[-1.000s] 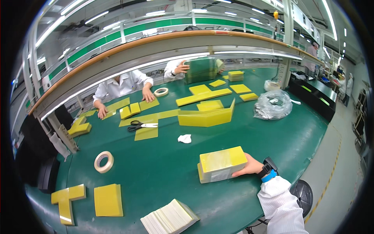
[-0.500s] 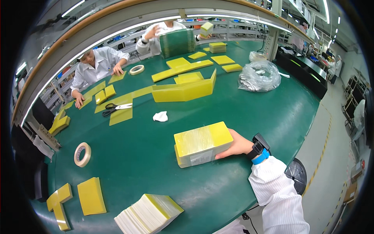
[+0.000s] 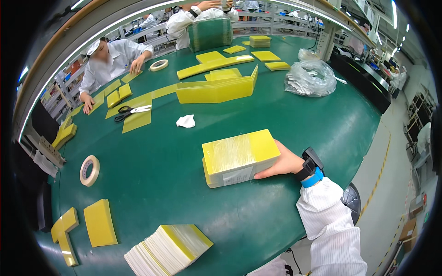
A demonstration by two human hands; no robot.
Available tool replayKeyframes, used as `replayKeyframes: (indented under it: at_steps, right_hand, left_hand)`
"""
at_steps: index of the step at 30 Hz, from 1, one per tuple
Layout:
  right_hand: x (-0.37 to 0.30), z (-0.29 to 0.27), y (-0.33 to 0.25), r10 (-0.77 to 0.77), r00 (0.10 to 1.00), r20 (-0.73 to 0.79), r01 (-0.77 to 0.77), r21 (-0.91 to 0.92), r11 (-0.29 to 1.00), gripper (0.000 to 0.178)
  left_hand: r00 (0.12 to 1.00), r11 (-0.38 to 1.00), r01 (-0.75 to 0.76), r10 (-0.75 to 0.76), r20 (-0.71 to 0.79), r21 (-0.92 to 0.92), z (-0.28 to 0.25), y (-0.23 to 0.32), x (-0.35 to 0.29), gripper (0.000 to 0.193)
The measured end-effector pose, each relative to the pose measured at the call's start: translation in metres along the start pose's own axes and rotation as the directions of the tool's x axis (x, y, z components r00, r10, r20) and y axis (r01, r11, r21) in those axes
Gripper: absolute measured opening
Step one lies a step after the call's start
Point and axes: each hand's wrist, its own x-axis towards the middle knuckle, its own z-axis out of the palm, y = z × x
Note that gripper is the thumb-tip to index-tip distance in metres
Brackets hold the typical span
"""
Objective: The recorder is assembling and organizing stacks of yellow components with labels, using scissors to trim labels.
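Observation:
My right hand (image 3: 286, 161) grips the right end of a thick wrapped block of yellow sheets (image 3: 235, 152). Clear film bands the block's top, and a pale label sits on its near side. At the left end a lower yellow layer juts out. Whether the block rests on the table or is slightly lifted I cannot tell. Nearer to me a slanted stack of white and yellow cards (image 3: 168, 248) lies fanned. My left hand is out of the picture.
On the green table (image 3: 258, 221) are a tape roll (image 3: 95, 177), flat yellow sheets (image 3: 100, 224), scissors (image 3: 133, 110), crumpled white paper (image 3: 186, 121), a folded yellow strip (image 3: 214, 92) and a clear plastic bag (image 3: 313, 80). Two co-workers stand across, one behind a green box (image 3: 210, 35).
The view has tilted, so the scene sits higher in the picture. My right hand keeps its grip on the block. The co-worker behind the green box has brought both hands up together.

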Motion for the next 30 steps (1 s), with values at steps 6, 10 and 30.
replayKeyframes:
  at_steps: [6, 10, 30]
  right_hand:
    - [0.005, 0.005, -0.007, -0.009, 0.999, 0.032, 0.009, 0.009, 1.0, 0.091]
    - [0.006, 0.002, -0.01, -0.016, 0.999, 0.034, 0.016, -0.011, 1.0, 0.09]
    - [0.001, -0.026, 0.01, -0.037, 0.999, -0.038, 0.028, -0.206, 0.978, 0.043]
  left_hand:
    - [0.96, 0.989, 0.099, -0.066, -0.272, 0.111, -0.06, 0.018, 0.048, 0.02]
    - [0.962, 0.989, 0.103, -0.071, -0.262, 0.108, -0.052, 0.018, 0.045, 0.021]
    - [0.926, 0.99, 0.101, -0.058, -0.374, 0.098, -0.024, 0.01, 0.035, 0.026]
